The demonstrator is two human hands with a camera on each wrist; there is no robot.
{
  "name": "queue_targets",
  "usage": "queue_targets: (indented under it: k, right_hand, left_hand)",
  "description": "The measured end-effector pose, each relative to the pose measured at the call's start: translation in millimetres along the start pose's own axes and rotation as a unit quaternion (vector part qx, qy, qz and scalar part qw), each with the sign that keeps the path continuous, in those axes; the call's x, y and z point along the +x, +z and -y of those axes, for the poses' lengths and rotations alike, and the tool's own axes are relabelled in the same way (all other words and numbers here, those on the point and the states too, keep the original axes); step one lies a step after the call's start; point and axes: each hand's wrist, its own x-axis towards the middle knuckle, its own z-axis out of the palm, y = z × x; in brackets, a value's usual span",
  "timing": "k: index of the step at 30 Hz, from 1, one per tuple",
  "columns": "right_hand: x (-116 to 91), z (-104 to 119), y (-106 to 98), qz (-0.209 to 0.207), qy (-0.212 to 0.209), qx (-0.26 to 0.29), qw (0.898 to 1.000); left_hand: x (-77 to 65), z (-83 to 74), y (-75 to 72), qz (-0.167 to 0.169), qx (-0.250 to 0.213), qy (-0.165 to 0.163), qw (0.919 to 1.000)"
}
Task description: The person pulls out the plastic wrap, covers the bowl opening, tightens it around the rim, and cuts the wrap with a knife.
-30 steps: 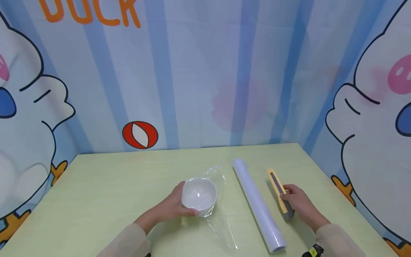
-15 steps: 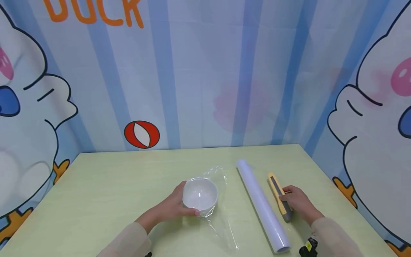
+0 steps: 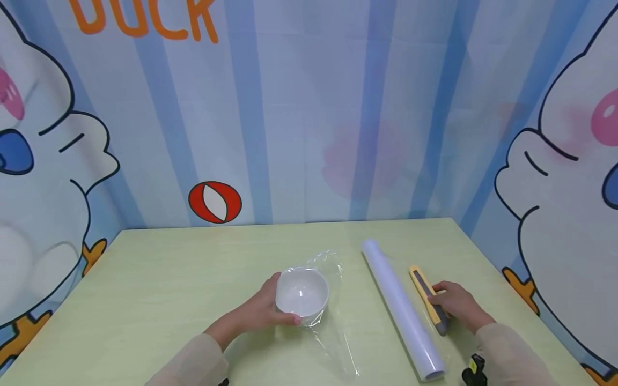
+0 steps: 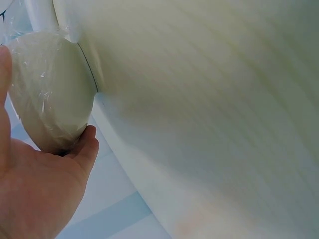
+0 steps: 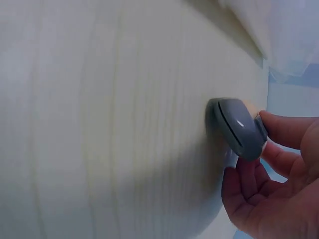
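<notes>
My left hand grips a white bowl by its left side, thumb at the near rim and fingers round the far side. Clear plastic film covers the bowl and trails off to its right. In the left wrist view the wrinkled film wraps the underside of the bowl. At the right, my right hand pinches a yellow and grey utility knife between thumb and fingers. The knife's grey end faces the right wrist camera, low over the table. I cannot see any blade.
A long roll of plastic film lies slantwise on the pale green table, between the bowl and the knife. A blue striped cloth backdrop with cartoon figures stands behind the table and along both sides.
The right hand and the utility knife have shifted slightly to the right and nearer to me. The roll also appears a little further right. The left hand still holds the bowl in place.
</notes>
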Motion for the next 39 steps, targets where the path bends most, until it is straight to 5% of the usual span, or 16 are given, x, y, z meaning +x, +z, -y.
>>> queue_targets:
  k: [22, 39]
  right_hand:
    - [8, -22, -18, -0.007, 0.049, -0.037, 0.998]
    - [9, -26, -19, -0.020, 0.044, -0.042, 0.998]
  left_hand:
    - [-0.5, -2.7, 0.5, 0.005, 0.001, -0.004, 1.0000]
    - [-0.1, 1.8, -2.6, -0.001, 0.001, 0.007, 1.0000]
